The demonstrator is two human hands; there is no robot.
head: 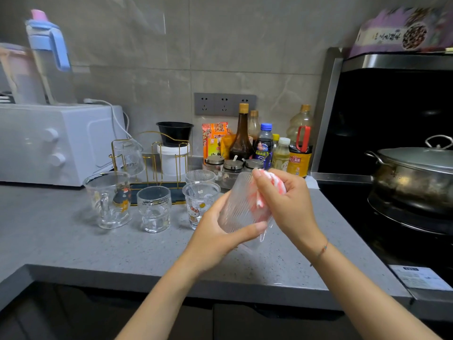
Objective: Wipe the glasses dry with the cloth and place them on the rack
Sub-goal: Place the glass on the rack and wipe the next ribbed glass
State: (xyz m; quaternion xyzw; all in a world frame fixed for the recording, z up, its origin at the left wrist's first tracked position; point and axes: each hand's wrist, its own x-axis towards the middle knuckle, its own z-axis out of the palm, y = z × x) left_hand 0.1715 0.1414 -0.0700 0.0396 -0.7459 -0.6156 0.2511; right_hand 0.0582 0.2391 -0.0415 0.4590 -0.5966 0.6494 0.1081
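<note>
One view only, the head camera.

Hands: left hand (pixel 220 231) grips a ribbed glass (pixel 241 207) around its wall, tilted, in the air above the counter (pixel 73 241). Right hand (pixel 286 200) clutches a pink-and-white cloth (pixel 274 185). Part of the cloth is bunched in the curled fingers. Part shows pink through the glass wall, so it appears to be pushed inside the glass.

Progress, judged from the layout:
- One racked glass (pixel 130 155) sits upside down on the left side of the gold wire rack (pixel 157 153). I see no other glass on it.
- Four pieces stand upright on the counter just in front of the rack: a handled mug (pixel 109 200), a dimpled glass (pixel 154 208), a cartoon-cat glass (pixel 198 204), and a second ribbed glass (pixel 200 176) behind that.
- Whether these four are wet or already wiped cannot be told.
- Estimate: one done, one in wiping, four to go. Early stage.

Writing:
- Cartoon-cat glass: cat figure, with the letters "Kit" legible low on the wall; the rest is cut off by the left hand.
- Soy bottle (pixel 299 155): yellow label with red Chinese characters, too small to read with confidence.
- Purple packet (pixel 402 30) at top right: Chinese print, blurred.
- White sticker (pixel 420 277) at lower right: text illegible.
</note>
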